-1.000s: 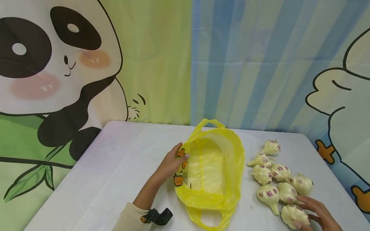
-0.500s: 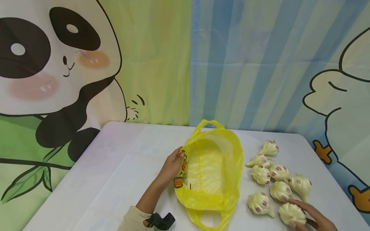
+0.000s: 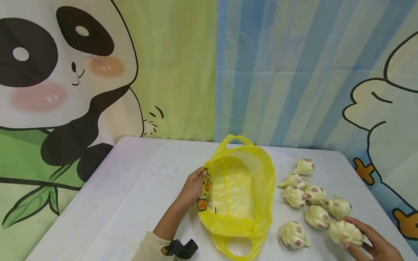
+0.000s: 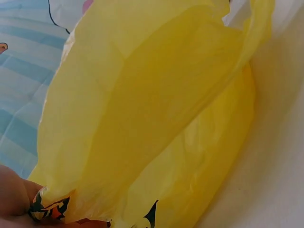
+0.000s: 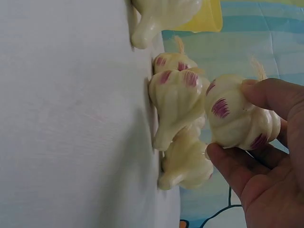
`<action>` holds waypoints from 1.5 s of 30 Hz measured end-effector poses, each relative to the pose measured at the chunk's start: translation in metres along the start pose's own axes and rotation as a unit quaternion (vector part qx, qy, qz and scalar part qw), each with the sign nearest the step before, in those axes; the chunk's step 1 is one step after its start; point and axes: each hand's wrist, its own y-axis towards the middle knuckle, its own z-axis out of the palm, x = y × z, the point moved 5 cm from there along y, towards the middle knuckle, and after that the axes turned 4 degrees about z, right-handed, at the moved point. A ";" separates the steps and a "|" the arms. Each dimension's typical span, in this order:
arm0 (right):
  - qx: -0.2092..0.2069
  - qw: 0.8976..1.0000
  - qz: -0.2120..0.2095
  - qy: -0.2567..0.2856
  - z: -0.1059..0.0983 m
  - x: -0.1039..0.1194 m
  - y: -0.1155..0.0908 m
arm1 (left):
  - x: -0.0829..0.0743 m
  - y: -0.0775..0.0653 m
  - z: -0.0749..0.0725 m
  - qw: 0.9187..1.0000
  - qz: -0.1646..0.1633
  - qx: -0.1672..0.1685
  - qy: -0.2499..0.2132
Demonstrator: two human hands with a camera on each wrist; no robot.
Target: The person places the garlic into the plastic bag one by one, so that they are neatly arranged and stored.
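Observation:
A yellow plastic bag (image 3: pixel 266 181) with two loop handles lies on the table, its mouth spread toward me. My left hand (image 3: pixel 191 190) grips its left edge, thumb over the printed side. In the left wrist view the bag (image 4: pixel 142 104) covers much of the picture, with part of the left hand (image 4: pixel 14 194) at the lower left corner. At the front right, my right hand (image 3: pixel 378 241) pinches a glossy cream garlic bulb (image 3: pixel 346 232) with purple marks. The right wrist view shows this bulb (image 5: pixel 232 114) between thumb and fingers, raised off the table.
Several more garlic bulbs (image 3: pixel 294 197) cluster to the right of the bag, and one bulb (image 3: pixel 292 235) lies apart near the front. The white table (image 3: pixel 143 181) backs onto a cartoon-printed curtain (image 3: pixel 176 72). My left wrist wears a black strap mount (image 3: pixel 184 249).
My right hand has moved right with its bulb, away from the others. Another bulb has shifted left and toward me, apart from the cluster. The left hand has slid slightly down the bag's edge.

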 end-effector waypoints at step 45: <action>0.042 0.968 -0.212 0.129 -0.006 0.163 0.058 | -0.001 -0.005 0.003 0.998 0.016 0.030 -0.053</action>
